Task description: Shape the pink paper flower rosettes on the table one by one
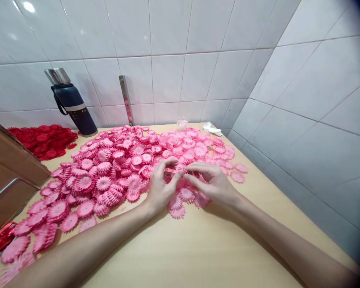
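Observation:
My left hand (162, 185) and my right hand (213, 182) meet over the near edge of a big heap of pink flower-shaped petal discs (104, 184). Thumb and forefinger of each are pinched, tip close to tip. Between them shows a bit of a pink petal disc, mostly covered by the fingers. Just below my hands, several loose petal discs (176, 214) lie on the table. Those in the heap have notched edges and pale centres, deeper pink on the left and lighter on the right.
A dark blue bottle (75, 106) with a steel cap stands behind the heap, near deep red petals (45, 140). Cardboard (12, 176) is at left, above a shiny red wrapper (0, 240). A metal strip (126, 100), clear cup (182, 124) and white paper (212, 129) are by the tiled wall.

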A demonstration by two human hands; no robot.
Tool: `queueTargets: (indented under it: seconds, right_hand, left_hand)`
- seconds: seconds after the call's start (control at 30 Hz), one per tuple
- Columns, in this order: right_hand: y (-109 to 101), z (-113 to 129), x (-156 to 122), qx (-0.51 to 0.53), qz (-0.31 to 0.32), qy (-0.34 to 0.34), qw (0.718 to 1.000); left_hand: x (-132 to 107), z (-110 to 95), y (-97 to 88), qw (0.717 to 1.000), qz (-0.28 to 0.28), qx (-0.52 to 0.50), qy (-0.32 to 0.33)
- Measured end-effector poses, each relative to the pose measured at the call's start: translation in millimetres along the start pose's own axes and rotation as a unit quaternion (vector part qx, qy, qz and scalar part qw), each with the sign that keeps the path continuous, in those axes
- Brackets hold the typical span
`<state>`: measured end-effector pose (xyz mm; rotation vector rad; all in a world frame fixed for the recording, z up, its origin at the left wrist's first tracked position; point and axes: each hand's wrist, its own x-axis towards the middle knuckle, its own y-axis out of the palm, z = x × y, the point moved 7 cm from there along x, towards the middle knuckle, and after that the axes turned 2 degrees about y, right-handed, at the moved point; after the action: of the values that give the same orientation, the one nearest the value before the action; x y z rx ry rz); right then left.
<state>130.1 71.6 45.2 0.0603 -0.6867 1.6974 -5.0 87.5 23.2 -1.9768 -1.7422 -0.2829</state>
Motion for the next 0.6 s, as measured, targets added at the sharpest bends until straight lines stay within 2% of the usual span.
queueTargets:
  seconds: [0.1,0.33,0.47,0.6]
  right_hand:
    - [-1,0,0,0.019,-0.001,0.015,1.000]
    - [-2,-11,-1,0.050,-0.001,0.075,0.996]
    - [-2,-17,0,0.032,0.001,0.086,0.996]
    - [-1,-14,0,0.025,0.002,0.070,0.997]
  left_hand:
    - [-1,2,0.7,1.000,0.007,-0.021,-0.008]
    - [-2,3,-3.3,0.996,-0.030,-0.069,-0.043]
    - [-3,5,-1.7,0.998,-0.017,-0.047,-0.048]
    - [-3,8,0.6,0.998,0.003,-0.032,-0.051]
